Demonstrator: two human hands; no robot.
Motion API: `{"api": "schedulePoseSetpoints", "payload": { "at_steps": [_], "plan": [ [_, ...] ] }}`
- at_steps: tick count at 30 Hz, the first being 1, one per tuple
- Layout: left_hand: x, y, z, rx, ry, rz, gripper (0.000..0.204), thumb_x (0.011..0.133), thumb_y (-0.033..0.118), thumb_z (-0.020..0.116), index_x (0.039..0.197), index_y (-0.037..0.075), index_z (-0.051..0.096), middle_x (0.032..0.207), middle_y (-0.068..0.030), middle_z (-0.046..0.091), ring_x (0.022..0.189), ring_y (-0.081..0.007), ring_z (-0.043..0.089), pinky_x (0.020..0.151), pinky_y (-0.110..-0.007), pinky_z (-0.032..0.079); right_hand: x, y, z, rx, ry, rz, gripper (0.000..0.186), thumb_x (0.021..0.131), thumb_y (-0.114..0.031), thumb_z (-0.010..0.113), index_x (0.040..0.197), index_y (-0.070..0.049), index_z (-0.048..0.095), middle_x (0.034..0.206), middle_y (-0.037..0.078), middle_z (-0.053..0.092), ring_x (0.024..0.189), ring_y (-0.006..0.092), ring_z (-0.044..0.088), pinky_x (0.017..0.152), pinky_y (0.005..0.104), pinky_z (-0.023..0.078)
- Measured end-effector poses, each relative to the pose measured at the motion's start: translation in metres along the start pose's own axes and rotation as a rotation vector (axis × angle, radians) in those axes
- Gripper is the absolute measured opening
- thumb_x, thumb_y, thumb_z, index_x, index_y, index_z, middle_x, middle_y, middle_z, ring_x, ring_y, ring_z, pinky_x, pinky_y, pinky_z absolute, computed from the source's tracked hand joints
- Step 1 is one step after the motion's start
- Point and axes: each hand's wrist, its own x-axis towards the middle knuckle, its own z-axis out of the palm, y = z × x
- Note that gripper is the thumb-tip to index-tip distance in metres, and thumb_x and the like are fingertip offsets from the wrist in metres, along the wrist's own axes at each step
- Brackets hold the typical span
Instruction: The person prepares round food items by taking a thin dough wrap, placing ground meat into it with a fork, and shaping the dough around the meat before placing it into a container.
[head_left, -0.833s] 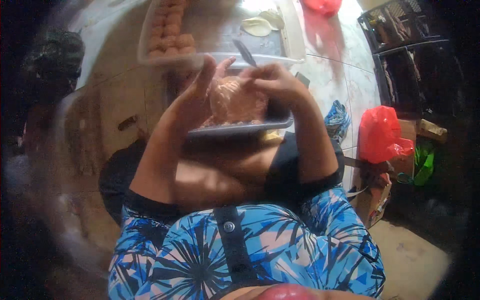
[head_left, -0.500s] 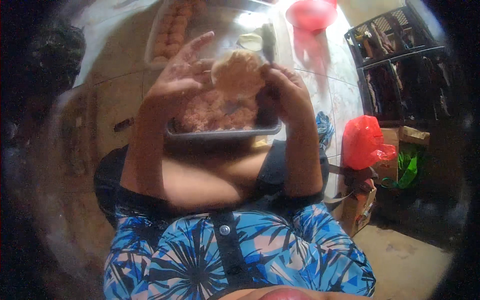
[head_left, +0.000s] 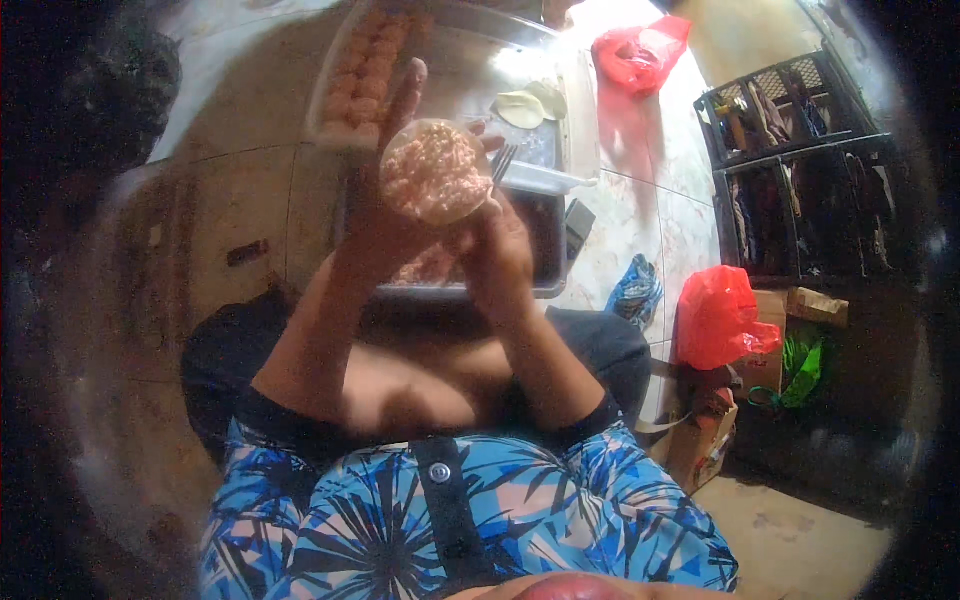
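A round pale dough wrapper topped with pinkish minced filling (head_left: 435, 172) rests on the fingers of my left hand (head_left: 378, 215), whose thumb or finger sticks up beside it. My right hand (head_left: 502, 250) is closed around a fork (head_left: 504, 163), its tines pointing up at the wrapper's right edge. Below both hands sits a dark tray (head_left: 540, 235) of minced filling, partly hidden by my wrists. Beyond it, a clear plastic container (head_left: 585, 120) holds rows of filled pieces (head_left: 362, 80) at its left and a few flat pale wrappers (head_left: 520, 109) at its right.
At the far right on the tiles lies a red plastic bag (head_left: 640, 55). Nearer, a blue patterned cloth (head_left: 635, 290) and another red bag (head_left: 718, 318) sit beside cardboard boxes (head_left: 768, 305). A black crate rack (head_left: 800, 170) stands along the right.
My right hand has moved left and inward, and the fork now shows in it. The wrapper has come left and its filling is clearly visible. The whole view has shifted slightly.
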Motion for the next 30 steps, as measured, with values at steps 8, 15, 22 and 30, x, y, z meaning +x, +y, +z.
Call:
{"api": "schedulePoseSetpoints", "payload": {
  "at_steps": [8, 15, 22, 30],
  "plan": [
    [-0.007, 0.018, -0.008, -0.509, 0.09, -0.248, 0.059, 0.074, 0.021, 0.075, 0.123, 0.001, 0.049, 0.107, -0.0116, 0.063, 0.091, -0.0156, 0.062, 0.079, -0.029, 0.05, 0.007, -0.01, 0.009, -0.989, -0.217, -0.486, 0.029, 0.096, -0.02, 0.045, 0.118, -0.002, 0.047, 0.083, 0.006, 0.063, 0.068, 0.0241, 0.062, 0.059, 0.0316, 0.048],
    [-0.007, 0.029, 0.004, -0.601, 0.361, -0.412, 0.07, 0.065, 0.028, 0.082, 0.121, 0.002, 0.048, 0.082, -0.0018, 0.056, 0.073, -0.0102, 0.053, 0.071, -0.025, 0.046, 0.005, 0.014, 0.004, -0.843, -0.175, -0.682, 0.02, 0.092, -0.015, 0.045, 0.107, -0.003, 0.051, 0.078, 0.021, 0.059, 0.067, 0.0372, 0.061, 0.06, 0.0388, 0.047],
    [-0.01, 0.038, -0.007, -0.67, 0.423, -0.584, 0.083, 0.066, 0.028, 0.082, 0.129, 0.0, 0.036, 0.099, -0.0084, 0.053, 0.086, -0.015, 0.053, 0.078, -0.028, 0.046, -0.006, 0.001, 0.021, -0.738, -0.178, -0.251, 0.017, 0.092, -0.015, 0.043, 0.101, -0.003, 0.051, 0.076, 0.019, 0.059, 0.065, 0.0312, 0.062, 0.06, 0.0375, 0.047],
    [-0.021, 0.029, 0.01, -0.075, 0.354, -0.336, 0.08, 0.084, 0.039, 0.062, 0.137, 0.003, 0.015, 0.108, -0.0128, 0.041, 0.098, -0.0203, 0.046, 0.087, -0.035, 0.04, 0.004, 0.008, 0.018, -0.773, -0.241, -0.537, 0.022, 0.096, -0.016, 0.041, 0.102, 0.001, 0.052, 0.076, 0.012, 0.061, 0.069, 0.0174, 0.059, 0.063, 0.0319, 0.047]
  ]
}}
